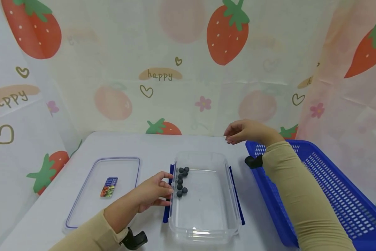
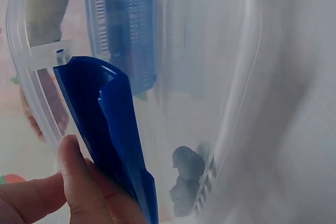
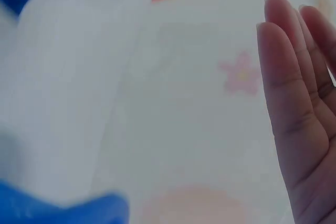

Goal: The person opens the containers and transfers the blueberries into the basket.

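A clear plastic container with blue side latches stands without its lid on the table. Several blueberries, dark and round, lie along its left wall; through the plastic they show as dark blobs in the left wrist view. At that same wall, my left hand holds the container's side by its blue latch, fingertips at the rim. My right hand hangs in the air past the container's far right corner, close to the basket's far end. It holds nothing, and its fingers are extended in the right wrist view.
Left of the container lies a clear lid with a bluish edge, bearing a small printed label. A blue perforated basket stands on the right, under the right forearm. A strawberry-print cloth hangs behind the white table.
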Demonstrator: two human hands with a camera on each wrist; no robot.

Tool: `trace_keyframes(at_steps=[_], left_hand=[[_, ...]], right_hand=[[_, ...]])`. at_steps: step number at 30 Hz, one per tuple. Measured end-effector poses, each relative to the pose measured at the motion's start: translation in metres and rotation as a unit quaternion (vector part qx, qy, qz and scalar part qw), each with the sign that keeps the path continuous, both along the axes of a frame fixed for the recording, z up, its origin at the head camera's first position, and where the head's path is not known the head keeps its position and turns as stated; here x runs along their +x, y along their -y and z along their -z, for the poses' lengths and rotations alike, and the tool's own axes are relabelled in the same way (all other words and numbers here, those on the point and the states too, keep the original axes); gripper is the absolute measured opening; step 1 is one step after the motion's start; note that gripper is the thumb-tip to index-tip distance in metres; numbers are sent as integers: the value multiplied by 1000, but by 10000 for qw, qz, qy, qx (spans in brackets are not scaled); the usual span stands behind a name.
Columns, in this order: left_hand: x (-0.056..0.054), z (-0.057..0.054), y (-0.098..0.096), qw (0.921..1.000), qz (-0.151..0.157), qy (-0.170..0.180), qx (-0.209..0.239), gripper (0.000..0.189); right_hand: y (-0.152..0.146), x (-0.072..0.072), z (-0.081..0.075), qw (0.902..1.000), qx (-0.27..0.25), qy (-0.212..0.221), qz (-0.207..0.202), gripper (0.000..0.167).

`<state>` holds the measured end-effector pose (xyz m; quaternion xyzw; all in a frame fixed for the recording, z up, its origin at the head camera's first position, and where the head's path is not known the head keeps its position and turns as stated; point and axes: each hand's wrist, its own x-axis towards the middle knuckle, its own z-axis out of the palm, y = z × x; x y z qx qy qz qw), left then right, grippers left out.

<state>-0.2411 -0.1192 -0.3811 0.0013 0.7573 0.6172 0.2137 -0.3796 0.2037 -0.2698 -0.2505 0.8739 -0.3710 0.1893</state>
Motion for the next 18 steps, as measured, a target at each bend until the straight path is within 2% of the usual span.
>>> trace_keyframes(at_steps=[6, 13, 18], left_hand=[[0, 2, 1, 10000, 16, 18, 71, 49], [0, 2, 2, 9999, 52, 49, 109, 50], [-1, 1, 2, 9999, 60, 27, 82, 51]], right_hand=[[31, 6, -2, 9992, -181, 76, -355, 28], [65, 5, 12, 9949, -306, 353, -891, 21], [85, 8, 22, 9931, -58, 455, -1076, 19]])
